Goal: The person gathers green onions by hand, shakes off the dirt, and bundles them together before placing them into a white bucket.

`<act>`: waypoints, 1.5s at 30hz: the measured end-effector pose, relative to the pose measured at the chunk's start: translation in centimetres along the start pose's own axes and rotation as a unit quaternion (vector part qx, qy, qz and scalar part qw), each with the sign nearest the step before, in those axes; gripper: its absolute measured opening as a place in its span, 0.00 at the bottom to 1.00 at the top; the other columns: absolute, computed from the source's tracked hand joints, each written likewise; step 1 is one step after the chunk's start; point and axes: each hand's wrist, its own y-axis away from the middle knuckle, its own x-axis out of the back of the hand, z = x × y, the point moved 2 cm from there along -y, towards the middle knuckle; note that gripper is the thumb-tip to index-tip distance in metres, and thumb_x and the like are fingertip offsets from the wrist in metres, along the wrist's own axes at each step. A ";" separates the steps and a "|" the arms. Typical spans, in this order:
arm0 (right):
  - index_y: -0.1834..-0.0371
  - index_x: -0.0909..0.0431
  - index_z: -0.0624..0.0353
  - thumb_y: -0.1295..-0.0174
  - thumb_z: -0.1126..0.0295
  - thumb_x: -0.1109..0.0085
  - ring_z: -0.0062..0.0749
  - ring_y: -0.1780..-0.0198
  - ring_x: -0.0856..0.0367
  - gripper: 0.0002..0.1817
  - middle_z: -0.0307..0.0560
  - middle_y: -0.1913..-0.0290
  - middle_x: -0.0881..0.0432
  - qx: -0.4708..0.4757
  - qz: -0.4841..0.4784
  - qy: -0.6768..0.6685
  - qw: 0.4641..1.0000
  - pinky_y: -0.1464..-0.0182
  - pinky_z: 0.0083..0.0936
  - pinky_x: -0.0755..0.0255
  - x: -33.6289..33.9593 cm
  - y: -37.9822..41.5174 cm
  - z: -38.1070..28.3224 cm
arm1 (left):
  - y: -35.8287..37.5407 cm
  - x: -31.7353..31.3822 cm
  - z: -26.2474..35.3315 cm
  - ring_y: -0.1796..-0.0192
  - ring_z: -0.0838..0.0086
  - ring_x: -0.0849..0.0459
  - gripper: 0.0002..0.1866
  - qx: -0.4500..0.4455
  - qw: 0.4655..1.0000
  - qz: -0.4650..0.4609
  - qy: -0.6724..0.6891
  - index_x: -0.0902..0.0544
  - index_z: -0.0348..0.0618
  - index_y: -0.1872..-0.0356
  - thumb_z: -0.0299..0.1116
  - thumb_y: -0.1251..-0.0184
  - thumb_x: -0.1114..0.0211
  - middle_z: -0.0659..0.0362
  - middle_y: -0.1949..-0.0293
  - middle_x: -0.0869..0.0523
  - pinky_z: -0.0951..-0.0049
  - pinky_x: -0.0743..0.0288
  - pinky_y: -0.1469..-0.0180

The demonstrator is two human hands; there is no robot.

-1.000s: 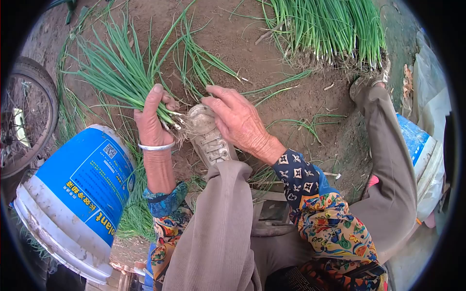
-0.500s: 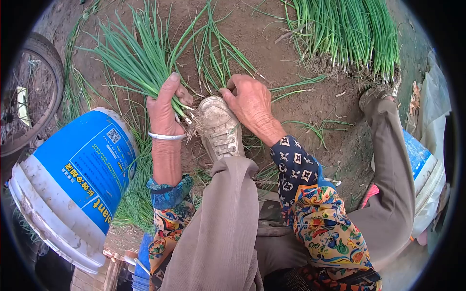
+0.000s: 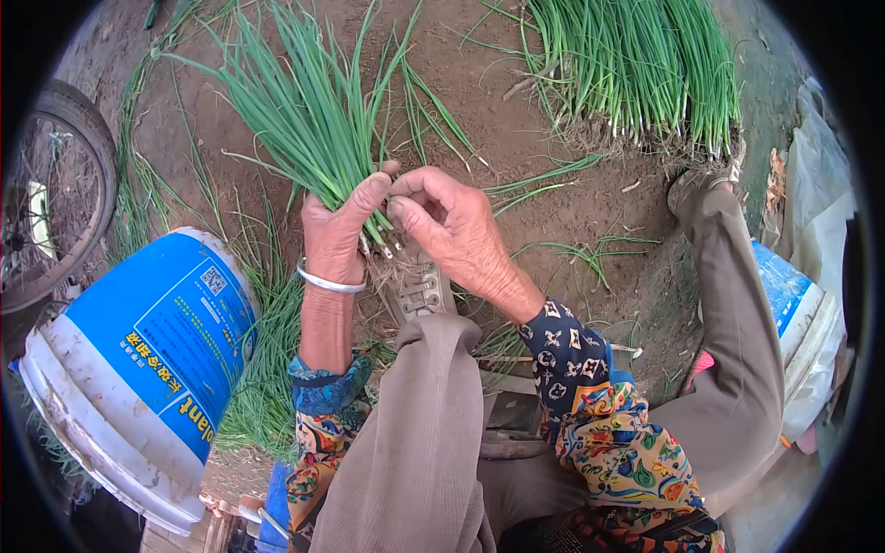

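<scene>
My left hand (image 3: 336, 235) is wrapped round a bunch of spring onions (image 3: 318, 138). Their green leaves fan out up and to the left, and the white, rooted ends hang below the fist. Thumb and fingers of my right hand (image 3: 461, 235) are pinched together right beside the bunch, close to the left fingertips. Whatever lies in that pinch is hidden. A few loose spring onions (image 3: 438, 115) are on the soil just beyond the hands. Below them is a dusty lace-up shoe (image 3: 422, 290), partly covered by the hanging roots.
A large pile of spring onions (image 3: 645, 74) lies at upper right, roots towards me. More stalks (image 3: 599, 253) are scattered on the soil to the right. At left stand a blue-and-white bucket (image 3: 157, 341) and a wheel (image 3: 55, 194). Another bucket (image 3: 788, 295) stands beyond my right leg.
My right hand has left the ground by the shoe tip and come back to the bunch. The left hand has shifted right with the bunch, now over the shoe's toe.
</scene>
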 end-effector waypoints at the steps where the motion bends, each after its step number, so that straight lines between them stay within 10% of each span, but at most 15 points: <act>1: 0.61 0.25 0.64 0.39 0.71 0.42 0.29 0.71 0.21 0.08 0.45 0.71 0.21 0.025 -0.029 0.047 0.998 0.66 0.27 0.26 0.0 0.0 -0.8 | -0.1 0.0 0.0 0.69 0.79 0.18 0.16 0.000 1.000 0.005 -0.023 0.19 0.38 0.57 0.30 0.46 0.26 0.54 0.64 0.13 0.78 0.25 0.63; 8: 0.52 0.27 0.68 0.39 0.67 0.41 0.48 0.57 0.21 0.17 0.59 0.55 0.25 0.144 0.275 0.474 0.824 0.56 0.39 0.25 11.3 -6.8 -0.6 | -0.6 2.3 0.7 0.72 0.77 0.19 0.11 -0.013 0.997 0.059 -0.041 0.21 0.41 0.63 0.31 0.43 0.29 0.60 0.72 0.16 0.77 0.24 0.70; 11: 0.50 0.29 0.67 0.42 0.56 0.39 0.54 0.58 0.19 0.25 0.63 0.55 0.24 0.005 0.289 0.606 0.741 0.54 0.41 0.24 13.7 -9.6 -0.7 | -0.7 2.8 0.2 0.72 0.77 0.18 0.12 -0.004 0.997 0.081 -0.012 0.22 0.41 0.61 0.30 0.43 0.29 0.60 0.72 0.17 0.78 0.23 0.71; 17: 0.49 0.28 0.66 0.44 0.60 0.38 0.52 0.57 0.17 0.24 0.64 0.61 0.18 -0.030 0.181 0.518 0.836 0.51 0.42 0.25 14.5 -11.6 -0.2 | -1.0 2.2 0.6 0.73 0.77 0.18 0.12 0.001 0.997 0.073 -0.016 0.22 0.41 0.62 0.30 0.43 0.28 0.60 0.72 0.17 0.78 0.23 0.72; 21: 0.52 0.24 0.64 0.44 0.58 0.34 0.34 0.66 0.19 0.23 0.48 0.66 0.17 -0.051 0.013 0.374 0.926 0.59 0.33 0.24 9.0 -6.9 0.6 | -1.3 1.7 0.5 0.74 0.76 0.19 0.11 0.006 0.998 0.070 -0.002 0.21 0.40 0.63 0.31 0.43 0.28 0.59 0.73 0.17 0.77 0.22 0.72; 27: 0.55 0.22 0.67 0.40 0.59 0.38 0.20 0.68 0.23 0.20 0.42 0.64 0.18 -0.148 0.018 0.026 0.989 0.69 0.18 0.30 9.2 -4.0 1.1 | -1.4 3.1 0.7 0.74 0.76 0.19 0.12 -0.022 0.995 0.095 0.017 0.22 0.40 0.62 0.30 0.43 0.29 0.59 0.73 0.17 0.77 0.21 0.72; 31: 0.55 0.21 0.64 0.40 0.63 0.40 0.23 0.67 0.21 0.16 0.44 0.65 0.17 -0.016 0.178 0.242 0.954 0.64 0.24 0.25 10.7 -3.9 1.2 | -1.6 3.0 0.3 0.75 0.76 0.19 0.11 -0.021 0.995 0.095 0.026 0.22 0.41 0.62 0.30 0.42 0.29 0.59 0.73 0.17 0.77 0.21 0.72; 36: 0.67 0.18 0.63 0.45 0.66 0.37 0.32 0.69 0.18 0.11 0.48 0.73 0.16 -0.048 0.121 0.313 0.941 0.61 0.31 0.25 7.9 -3.0 0.9 | -1.3 2.5 0.3 0.75 0.76 0.18 0.11 -0.005 0.996 0.092 0.011 0.22 0.41 0.62 0.30 0.42 0.29 0.59 0.73 0.17 0.77 0.21 0.73; 45: 0.64 0.22 0.64 0.45 0.67 0.40 0.25 0.71 0.22 0.11 0.43 0.72 0.20 -0.046 0.156 0.165 0.973 0.64 0.26 0.25 9.5 -3.5 1.9 | -1.1 2.1 0.4 0.74 0.77 0.19 0.11 0.001 0.996 0.083 0.043 0.23 0.41 0.62 0.29 0.42 0.30 0.60 0.73 0.18 0.78 0.21 0.74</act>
